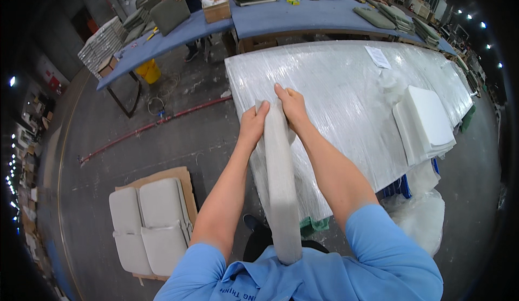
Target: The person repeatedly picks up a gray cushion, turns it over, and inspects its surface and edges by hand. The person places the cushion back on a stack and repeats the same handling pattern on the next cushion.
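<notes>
A light grey seat cushion [281, 176] stands on its narrow edge in front of my body, its near end against my blue shirt. My left hand [253, 125] grips its far end from the left, thumb on top. From the right, my right hand [292, 108] clasps the same end, with the thumb pointing up and away. The fingers of both hands are partly hidden behind the cushion. Under and beyond it is a wide plastic-wrapped surface [335, 95]. A stack of white foam sheets [424, 118] lies on that surface to the right.
Several light grey cushions [162, 201] lie on cardboard on the floor at left. Blue-covered tables [303, 17] stand across the back, with green cushions [373, 18] and people working behind them. A yellow bucket [148, 72] and a red pole [151, 129] are on the floor.
</notes>
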Tool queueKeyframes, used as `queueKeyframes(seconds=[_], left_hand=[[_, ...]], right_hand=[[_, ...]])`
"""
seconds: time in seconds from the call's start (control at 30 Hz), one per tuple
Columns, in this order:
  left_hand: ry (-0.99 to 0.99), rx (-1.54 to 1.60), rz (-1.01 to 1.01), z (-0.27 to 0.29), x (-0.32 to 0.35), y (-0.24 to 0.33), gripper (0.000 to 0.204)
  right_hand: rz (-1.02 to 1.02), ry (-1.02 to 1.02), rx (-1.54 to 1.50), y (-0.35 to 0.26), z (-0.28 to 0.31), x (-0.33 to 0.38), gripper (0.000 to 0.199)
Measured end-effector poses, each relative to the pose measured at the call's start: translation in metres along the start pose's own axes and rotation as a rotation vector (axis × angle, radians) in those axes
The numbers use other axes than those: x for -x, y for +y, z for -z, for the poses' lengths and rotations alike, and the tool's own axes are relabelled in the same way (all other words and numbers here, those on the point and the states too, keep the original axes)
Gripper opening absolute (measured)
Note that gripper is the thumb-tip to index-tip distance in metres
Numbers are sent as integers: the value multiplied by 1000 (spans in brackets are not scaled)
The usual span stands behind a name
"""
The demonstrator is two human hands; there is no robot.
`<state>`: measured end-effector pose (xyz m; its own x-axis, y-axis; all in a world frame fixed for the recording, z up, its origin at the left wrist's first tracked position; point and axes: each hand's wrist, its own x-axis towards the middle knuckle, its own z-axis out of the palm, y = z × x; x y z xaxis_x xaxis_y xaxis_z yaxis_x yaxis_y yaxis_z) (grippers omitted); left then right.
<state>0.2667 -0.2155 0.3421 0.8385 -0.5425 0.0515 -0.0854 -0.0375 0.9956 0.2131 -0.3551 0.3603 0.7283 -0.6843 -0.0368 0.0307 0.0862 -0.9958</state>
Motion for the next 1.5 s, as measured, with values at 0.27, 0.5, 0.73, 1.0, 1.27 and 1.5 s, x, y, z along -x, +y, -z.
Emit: queueKeyframes(seconds=[0.27, 0.5, 0.73, 1.0, 1.27, 1.5], left_hand=[[-9, 61, -212, -15, -23, 14, 22], [-26, -106, -228, -33, -59, 26, 25], [-16, -400, -235, -66, -65, 47, 35], [0, -779, -280, -75, -87, 41, 39], [-578, 209, 439, -20, -71, 25, 51], [-775, 212, 317, -22, -27, 28, 44]], right_hand=[[-70, -110, -29, 17, 30, 15, 34], [-208, -188, -295, 29, 32, 26, 31], [-189, -230, -293, 47, 34, 27, 26], [-208, -189, -253, 46, 29, 18, 27], [319, 338, 279, 10, 51, 32, 28], [214, 414, 242, -31, 48, 29, 39]])
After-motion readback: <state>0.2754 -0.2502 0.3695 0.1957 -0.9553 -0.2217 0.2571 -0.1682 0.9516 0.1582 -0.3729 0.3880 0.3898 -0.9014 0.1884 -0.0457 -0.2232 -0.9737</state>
